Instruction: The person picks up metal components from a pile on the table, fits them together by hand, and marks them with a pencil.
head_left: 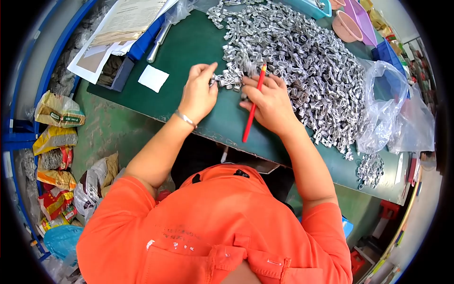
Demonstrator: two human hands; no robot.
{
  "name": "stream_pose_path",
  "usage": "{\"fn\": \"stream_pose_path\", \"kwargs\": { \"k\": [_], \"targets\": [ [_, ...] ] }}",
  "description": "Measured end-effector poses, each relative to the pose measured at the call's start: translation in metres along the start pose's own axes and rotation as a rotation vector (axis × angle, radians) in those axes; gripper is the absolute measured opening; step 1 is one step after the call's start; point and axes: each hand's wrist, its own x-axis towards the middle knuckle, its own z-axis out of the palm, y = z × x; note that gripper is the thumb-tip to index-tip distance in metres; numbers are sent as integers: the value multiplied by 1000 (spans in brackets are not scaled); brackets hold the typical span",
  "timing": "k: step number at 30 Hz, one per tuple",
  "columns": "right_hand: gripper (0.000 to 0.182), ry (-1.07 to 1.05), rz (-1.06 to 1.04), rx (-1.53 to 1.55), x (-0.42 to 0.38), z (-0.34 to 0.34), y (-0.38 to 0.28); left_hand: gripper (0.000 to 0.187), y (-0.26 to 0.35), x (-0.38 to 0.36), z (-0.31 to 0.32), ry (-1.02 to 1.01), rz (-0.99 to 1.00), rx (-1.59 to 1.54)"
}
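A large pile of small silvery metal parts [307, 61] covers much of the green table [189, 40]. At its left edge, my left hand [198, 92] has its thumb and fingers closed around a small metal part. My right hand [269, 102] holds a red pen [249, 124] slanting across its fingers, the upper end over the pile. The fingertips of my right hand touch the near left edge of the pile, partly blurred. A few metal parts [230, 79] lie between the two hands.
A white paper square [153, 78] and a metal-handled tool [159, 41] lie at the left, near papers [127, 21] and a dark bin [115, 73]. A pink bowl [346, 27], clear plastic bags [380, 109] and a smaller heap of parts [371, 170] are at the right.
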Motion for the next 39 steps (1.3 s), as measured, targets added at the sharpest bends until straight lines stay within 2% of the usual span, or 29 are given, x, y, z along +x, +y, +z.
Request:
{"fn": "stream_pose_path", "kwargs": {
  "k": [1,2,5,6,10,14,16,17,18,21,22,24,26,29,32,33,37,39],
  "targets": [
    [27,-7,-33,-7,-5,-2,0,38,-5,3,0,-95,76,82],
    [28,4,-63,7,-10,-3,0,38,-6,3,4,-96,85,77],
    [29,-23,-89,46,-24,-12,-6,35,17,-12,6,-257,138,-62],
    [30,-40,-87,56,-29,-16,-8,37,23,-22,11,-258,177,-57],
    [27,-64,-70,35,-58,-23,-12,44,48,-47,18,-310,132,-80],
    [26,15,-48,75,-90,-28,-11,48,60,-65,29,-341,292,-108],
    [26,21,-28,86,-102,-31,-10,43,65,-66,34,-335,283,-138],
    [21,43,2,44,-106,-35,-10,39,64,-65,35,-305,263,-195],
    [25,55,48,40,-109,-43,-10,34,64,-63,37,-277,241,-255],
    [24,500,213,153,-129,-47,2,13,59,-59,34,-238,127,-397],
    [20,552,295,114,-135,-52,-2,10,58,-60,32,-262,53,-463],
    [21,596,425,187,-146,-49,-10,7,59,-65,28,-394,-275,-700],
    [23,528,441,173,-143,-49,-21,7,63,-69,25,-467,-321,-759],
    [28,492,428,123,-131,-40,-29,7,77,-75,29,-479,-241,-740],
    [29,438,623,162,-124,-31,-29,8,84,-81,32,-531,-220,-733],
    [27,436,715,269,-124,-32,-29,7,85,-81,31,-539,-192,-699],
    [20,472,857,492,-129,-41,-26,8,86,-82,31,-524,-120,-667],
    [20,481,853,504,-131,-39,-22,10,86,-80,32,-553,-53,-592]
  ]
}}
